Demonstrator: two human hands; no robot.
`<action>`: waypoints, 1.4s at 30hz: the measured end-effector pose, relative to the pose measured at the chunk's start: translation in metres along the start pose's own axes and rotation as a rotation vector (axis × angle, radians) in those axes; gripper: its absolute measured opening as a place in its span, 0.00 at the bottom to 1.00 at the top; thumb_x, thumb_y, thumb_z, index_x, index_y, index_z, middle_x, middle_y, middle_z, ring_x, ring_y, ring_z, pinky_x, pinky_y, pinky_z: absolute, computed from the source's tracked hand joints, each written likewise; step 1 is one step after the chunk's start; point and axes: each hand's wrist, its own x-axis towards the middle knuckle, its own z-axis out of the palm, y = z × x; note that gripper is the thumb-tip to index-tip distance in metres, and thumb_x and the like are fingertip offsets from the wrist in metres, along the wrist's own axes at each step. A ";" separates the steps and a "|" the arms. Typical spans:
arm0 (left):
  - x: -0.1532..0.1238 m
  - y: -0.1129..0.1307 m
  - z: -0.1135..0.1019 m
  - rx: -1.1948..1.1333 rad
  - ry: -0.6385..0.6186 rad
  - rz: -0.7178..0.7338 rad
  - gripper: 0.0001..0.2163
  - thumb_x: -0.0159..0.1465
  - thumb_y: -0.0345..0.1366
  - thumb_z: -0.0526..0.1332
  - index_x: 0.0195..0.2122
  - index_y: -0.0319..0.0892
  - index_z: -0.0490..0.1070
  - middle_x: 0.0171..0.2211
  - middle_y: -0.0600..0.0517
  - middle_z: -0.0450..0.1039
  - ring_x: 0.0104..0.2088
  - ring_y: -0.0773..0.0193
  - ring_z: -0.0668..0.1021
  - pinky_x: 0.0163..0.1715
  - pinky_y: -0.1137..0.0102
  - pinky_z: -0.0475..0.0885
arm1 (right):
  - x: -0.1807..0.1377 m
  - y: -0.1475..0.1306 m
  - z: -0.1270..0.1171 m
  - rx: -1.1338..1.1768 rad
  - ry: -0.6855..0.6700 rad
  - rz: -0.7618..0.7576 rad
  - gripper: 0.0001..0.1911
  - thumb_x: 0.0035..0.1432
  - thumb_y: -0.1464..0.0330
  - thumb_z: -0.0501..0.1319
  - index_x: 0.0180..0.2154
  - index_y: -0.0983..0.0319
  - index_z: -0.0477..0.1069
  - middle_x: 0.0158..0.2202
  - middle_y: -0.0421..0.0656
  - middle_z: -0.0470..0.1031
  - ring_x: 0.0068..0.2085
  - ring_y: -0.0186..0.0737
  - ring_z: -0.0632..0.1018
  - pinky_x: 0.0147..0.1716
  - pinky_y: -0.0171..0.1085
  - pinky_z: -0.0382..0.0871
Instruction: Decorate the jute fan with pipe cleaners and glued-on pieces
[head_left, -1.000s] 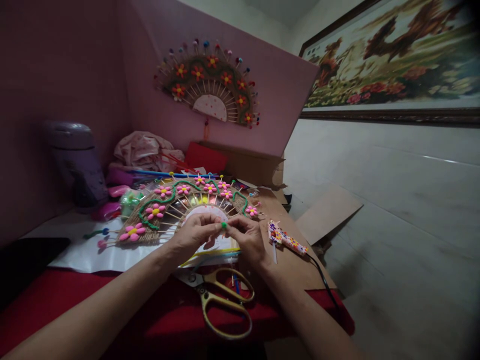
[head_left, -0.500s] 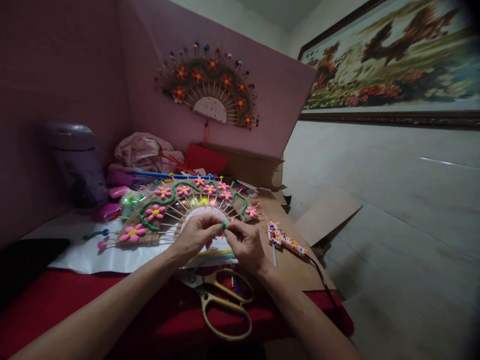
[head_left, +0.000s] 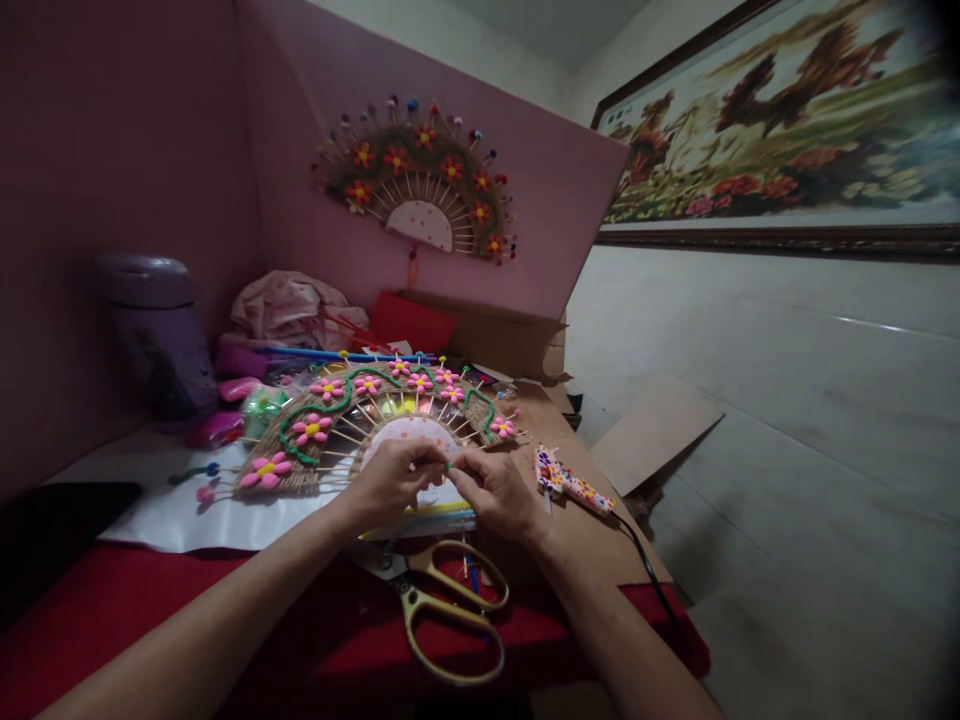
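My left hand (head_left: pixel 394 482) and my right hand (head_left: pixel 495 490) meet fingertip to fingertip, both pinching a small green piece (head_left: pixel 448 466). Mostly hidden by the fingers, its material is hard to make out. Just behind them lies a half-round fan (head_left: pixel 311 455) of sticks and brown twine, decorated with pink flowers with yellow centres and wavy green strands. A white, pink-dotted half circle (head_left: pixel 405 432) forms its inner part. Gold-handled scissors (head_left: pixel 420 590) rest below my hands at the front of the table.
A flower-patterned glue gun (head_left: pixel 574 485) with a black cord lies on cardboard (head_left: pixel 615 555) to the right. At left stand a purple tumbler (head_left: pixel 161 335) and bags of coloured material (head_left: pixel 217 425). A similar finished fan (head_left: pixel 420 180) hangs on the pink board behind.
The green lump was plainer to see between my fingers; now the fingertips cover most of it, and my hands sit slightly lower. Other things have stayed put.
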 end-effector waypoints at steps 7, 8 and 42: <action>-0.005 0.008 0.010 0.061 0.089 0.073 0.07 0.59 0.33 0.54 0.25 0.39 0.67 0.19 0.55 0.66 0.19 0.71 0.68 0.19 0.77 0.64 | 0.000 0.001 0.009 0.079 0.082 0.054 0.08 0.53 0.71 0.54 0.23 0.63 0.66 0.18 0.34 0.58 0.21 0.28 0.60 0.20 0.29 0.52; -0.005 0.007 0.014 0.073 0.122 0.087 0.07 0.59 0.33 0.54 0.26 0.39 0.67 0.19 0.56 0.66 0.19 0.72 0.68 0.19 0.77 0.64 | 0.000 0.002 0.011 0.098 0.118 0.075 0.08 0.52 0.71 0.54 0.22 0.63 0.65 0.18 0.34 0.57 0.20 0.27 0.59 0.19 0.29 0.51; 0.004 0.000 -0.001 -0.495 0.052 -0.173 0.12 0.53 0.40 0.62 0.21 0.37 0.65 0.17 0.56 0.66 0.16 0.72 0.68 0.17 0.73 0.70 | 0.001 -0.004 0.010 -0.066 0.032 -0.117 0.07 0.57 0.73 0.53 0.32 0.62 0.69 0.28 0.42 0.71 0.30 0.35 0.70 0.31 0.33 0.63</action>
